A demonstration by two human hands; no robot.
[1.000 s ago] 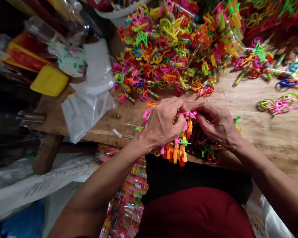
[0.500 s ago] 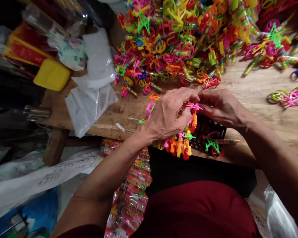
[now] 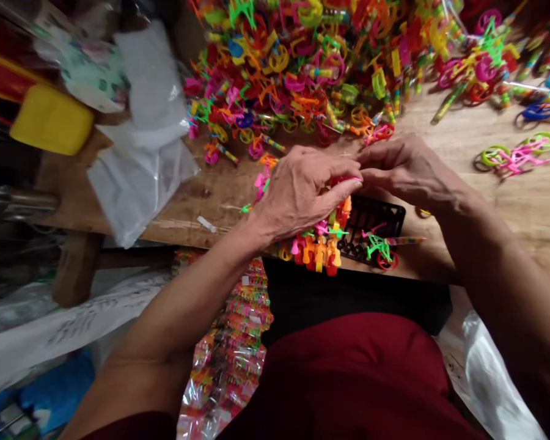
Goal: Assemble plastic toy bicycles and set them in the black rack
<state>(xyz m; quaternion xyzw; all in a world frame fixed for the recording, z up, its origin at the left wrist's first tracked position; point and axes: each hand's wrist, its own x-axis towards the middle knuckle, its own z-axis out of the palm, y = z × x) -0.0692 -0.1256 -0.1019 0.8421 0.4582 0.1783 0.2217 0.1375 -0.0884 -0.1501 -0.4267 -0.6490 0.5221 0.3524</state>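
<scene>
My left hand [image 3: 302, 189] curls over a packed row of small plastic toy bicycles [image 3: 321, 250] in pink, orange, green and red, its thumb and fingers closed on a pink toy bicycle that mostly hides beneath them. Fingertips of my right hand [image 3: 406, 171] meet those of the left, pinched together; whatever they hold is hidden. The row stands on a black slotted plastic tray [image 3: 392, 214], whose right part shows. On the tray's right edge lies a green toy bicycle [image 3: 379, 249] with a red wheel and a candy-filled tube.
A big heap of colourful toy bicycles with candy tubes [image 3: 293, 79] covers the back of the wooden table [image 3: 458, 244]. A pink bicycle with lime wheels [image 3: 517, 156] lies at right. Clear plastic bags [image 3: 140, 177] rest at left. Filled packets [image 3: 229, 342] hang below the table's front edge.
The view has shifted, so everything appears further left and higher. My left thumb has straightened over the pink bicycle, now less visible, and both hands stay together over the row.
</scene>
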